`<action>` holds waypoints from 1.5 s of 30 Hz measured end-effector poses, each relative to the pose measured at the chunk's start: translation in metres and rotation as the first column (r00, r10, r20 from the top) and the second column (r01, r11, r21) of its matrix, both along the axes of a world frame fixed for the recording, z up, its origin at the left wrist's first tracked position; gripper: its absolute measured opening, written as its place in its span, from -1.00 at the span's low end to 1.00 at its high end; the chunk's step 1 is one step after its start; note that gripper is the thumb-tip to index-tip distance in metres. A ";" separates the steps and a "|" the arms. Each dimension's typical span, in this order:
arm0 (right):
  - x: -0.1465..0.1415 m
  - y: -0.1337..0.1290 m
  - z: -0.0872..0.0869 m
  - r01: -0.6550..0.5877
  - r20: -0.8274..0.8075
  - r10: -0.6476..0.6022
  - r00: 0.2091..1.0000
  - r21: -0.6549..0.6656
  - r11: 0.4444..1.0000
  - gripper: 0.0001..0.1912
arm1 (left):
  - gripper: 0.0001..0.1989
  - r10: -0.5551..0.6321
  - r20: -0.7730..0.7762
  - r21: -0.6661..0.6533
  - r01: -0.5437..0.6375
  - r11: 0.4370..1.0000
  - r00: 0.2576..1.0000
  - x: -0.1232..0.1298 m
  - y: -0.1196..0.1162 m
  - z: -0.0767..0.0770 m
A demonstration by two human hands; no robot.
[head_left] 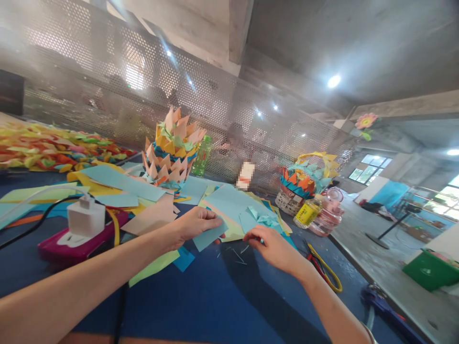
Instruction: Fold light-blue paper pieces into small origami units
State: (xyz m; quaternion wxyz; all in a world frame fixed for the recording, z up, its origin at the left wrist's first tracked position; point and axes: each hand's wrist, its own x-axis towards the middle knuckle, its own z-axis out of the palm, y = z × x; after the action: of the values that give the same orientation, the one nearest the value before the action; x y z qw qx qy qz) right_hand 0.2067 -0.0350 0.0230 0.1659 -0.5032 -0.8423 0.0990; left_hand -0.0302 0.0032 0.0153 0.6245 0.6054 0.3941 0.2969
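My left hand (197, 223) pinches a small light blue sheet of paper (208, 239) between thumb and fingers, above the dark blue table (201, 301). To its right, my right hand (272, 244) is curled with its fingertips together; a tiny blue bit shows at them, too small to name. Just beyond that hand, folded light blue paper pieces (264, 218) lie on larger sheets. Thin paper slivers (238, 255) are scattered on the table between my hands. Scissors with yellow and red handles (332, 273) lie beside my right forearm.
A purple power strip (53, 251) with a white charger (86, 219) stands at left. Behind are a layered folded-paper model (172, 153), a green bottle (202, 156) and a pile of folded pieces (53, 148). A paper basket (297, 184), yellow bottle (306, 213) and glue gun (385, 306) are at right.
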 end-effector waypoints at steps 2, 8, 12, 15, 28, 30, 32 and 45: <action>-0.009 0.003 0.001 -0.002 -0.098 0.002 0.995 -0.002 1.000 -0.78 | -0.64 -0.005 0.010 0.008 0.005 1.000 1.000 0.000 0.001 -0.002; -0.044 0.010 -0.005 -0.022 -0.392 -0.018 0.920 -0.097 0.995 -0.60 | -0.64 -0.049 -0.009 0.067 0.050 0.996 0.999 -0.001 0.002 -0.005; -0.056 0.007 -0.016 -0.003 -0.454 -0.053 0.889 -0.122 0.993 -0.63 | -0.65 -0.060 -0.032 0.149 0.064 0.987 0.998 0.000 -0.003 -0.004; -0.055 0.003 -0.023 0.027 -0.489 -0.057 0.870 -0.068 0.997 -0.67 | -0.54 -0.049 -0.007 0.084 0.049 0.995 0.999 0.002 -0.004 -0.005; -0.037 0.008 -0.035 0.174 -0.622 -0.056 0.781 0.130 0.976 -0.74 | -0.46 -0.061 0.161 -0.101 0.078 0.992 0.985 0.002 -0.002 -0.008; -0.037 0.008 -0.035 0.164 -0.625 -0.040 0.779 0.142 0.976 -0.75 | -0.48 -0.042 0.168 -0.079 0.055 0.995 0.985 0.002 -0.001 -0.008; -0.038 0.008 -0.035 0.159 -0.626 -0.030 0.779 0.151 0.976 -0.75 | -0.49 -0.026 0.167 -0.065 0.037 0.997 0.986 0.003 0.001 -0.010; -0.040 0.000 -0.034 0.134 -0.516 0.103 0.850 0.401 0.906 -0.70 | -0.46 0.004 0.114 -0.018 -0.002 1.000 0.994 0.004 0.002 -0.014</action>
State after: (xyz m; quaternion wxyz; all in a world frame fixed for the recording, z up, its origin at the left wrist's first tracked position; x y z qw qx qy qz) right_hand 0.1667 -0.0353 -0.0111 0.4956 -0.4156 -0.7612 0.0466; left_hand -0.0265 0.0055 0.0016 0.6506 0.5814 0.3615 0.3286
